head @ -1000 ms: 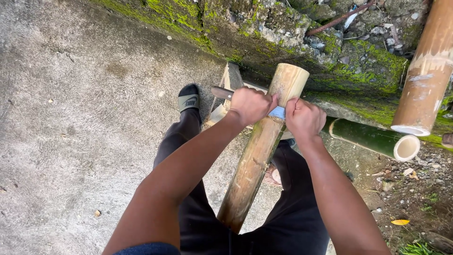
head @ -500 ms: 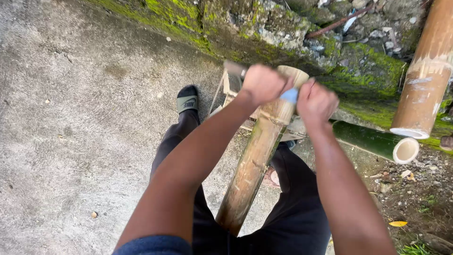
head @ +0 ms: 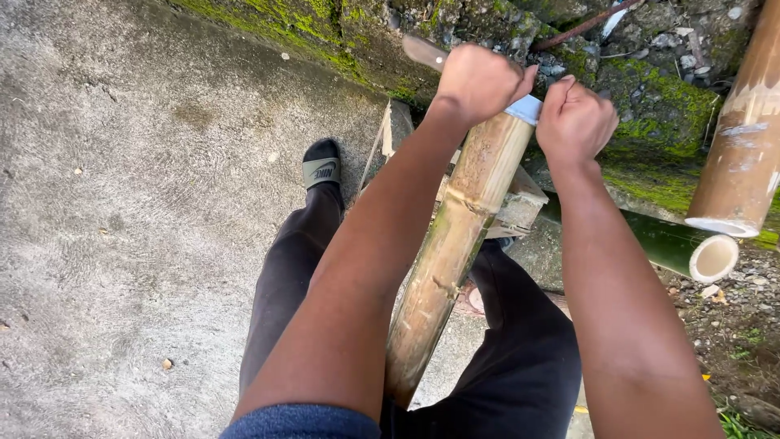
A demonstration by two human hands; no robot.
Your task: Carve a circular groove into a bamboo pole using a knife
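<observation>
Head view, looking down.

Left hand (head: 479,81): fist closed around the brown handle (head: 424,52) of a blade tool, the handle end jutting out to the left of the knuckles.

Right hand (head: 573,120): fist closed tight at the far side of the pole top; what the fingers enclose is hidden, most likely the other end of the tool.

Pale metal blade (head: 524,107): a short strip shows between the two fists, lying across the top end of the pole.

Tan, weathered bamboo pole (head: 455,244): standing tilted between the person's legs, upper end under the hands, lower end hidden behind the left forearm. It leans over a small rough wooden block (head: 520,207) on the ground.

Black trousers (head: 292,268) on both legs; left foot in a black sock and grey slide sandal (head: 322,169).

Grey concrete floor (head: 122,203): fills the left half, rough and speckled.

Moss-covered stone wall (head: 650,106): runs along the top edge.

Green bamboo section with pale cut end (head: 695,252): lying on the ground to the right, near the right forearm.

Thick tan bamboo stem (head: 743,154): leaning at the right edge, cut end down, just above the green piece.
</observation>
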